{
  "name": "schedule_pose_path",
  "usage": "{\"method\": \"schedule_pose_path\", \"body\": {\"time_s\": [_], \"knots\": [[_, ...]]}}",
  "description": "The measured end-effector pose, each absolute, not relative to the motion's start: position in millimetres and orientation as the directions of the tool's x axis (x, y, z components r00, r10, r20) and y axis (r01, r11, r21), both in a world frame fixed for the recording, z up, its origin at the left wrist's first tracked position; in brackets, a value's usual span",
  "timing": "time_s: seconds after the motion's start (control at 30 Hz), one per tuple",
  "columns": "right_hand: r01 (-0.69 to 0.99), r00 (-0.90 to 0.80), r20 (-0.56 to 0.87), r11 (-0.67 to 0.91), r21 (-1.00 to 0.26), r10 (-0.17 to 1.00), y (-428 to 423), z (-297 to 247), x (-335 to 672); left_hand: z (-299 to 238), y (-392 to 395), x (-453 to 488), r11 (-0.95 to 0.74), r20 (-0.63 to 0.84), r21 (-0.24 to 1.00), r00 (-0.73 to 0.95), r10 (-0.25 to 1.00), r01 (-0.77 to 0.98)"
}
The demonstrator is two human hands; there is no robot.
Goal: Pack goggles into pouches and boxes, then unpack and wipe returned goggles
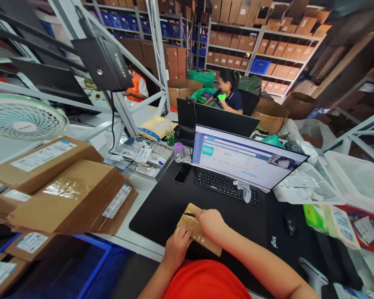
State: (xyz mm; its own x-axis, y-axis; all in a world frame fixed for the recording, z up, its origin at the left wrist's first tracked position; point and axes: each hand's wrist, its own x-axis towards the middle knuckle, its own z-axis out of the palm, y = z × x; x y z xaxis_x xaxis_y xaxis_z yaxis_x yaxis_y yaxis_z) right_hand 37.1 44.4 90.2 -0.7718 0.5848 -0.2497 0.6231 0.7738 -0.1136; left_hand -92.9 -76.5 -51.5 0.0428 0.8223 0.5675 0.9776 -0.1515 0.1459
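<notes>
A small brown cardboard box (205, 241), with shiny clear tape along it, lies at an angle on the black desk mat (162, 211). My left hand (177, 245) grips its near left edge, fingers bent over the top. Above the box's middle, my right hand (212, 225) is closed, its thumb and forefinger around a thin dark tool (190, 214). The tool's tip points left over the taped top. It looks like a slim cutter, but most of it is hidden in my fist.
Beyond the box stand a keyboard (216, 182) with a grey cloth (243, 191), a phone (183, 173) and a lit monitor (230, 153). Large cartons (71, 195) are stacked at left near a fan (25, 118). A mouse (289, 224) lies right. A co-worker (233, 97) sits opposite.
</notes>
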Motion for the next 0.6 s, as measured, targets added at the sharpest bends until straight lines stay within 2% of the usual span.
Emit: {"method": "schedule_pose_path", "body": {"time_s": [0.27, 0.5, 0.6], "knots": [[0.675, -0.697, -0.342, 0.737, -0.019, 0.630, 21, 98, 40, -55, -77, -95, -0.157, 0.495, 0.215, 0.031, 0.868, 0.964], [0.761, -0.572, -0.445, 0.648, 0.026, 0.690, 20, 115, 116, -36, -70, -92, -0.067, 0.375, 0.267, -0.040, 0.926, 0.961], [0.796, -0.521, -0.464, 0.604, 0.039, 0.716, 15, 117, 147, -22, -60, -94, -0.054, 0.270, 0.266, -0.021, 0.963, 0.962]]}}
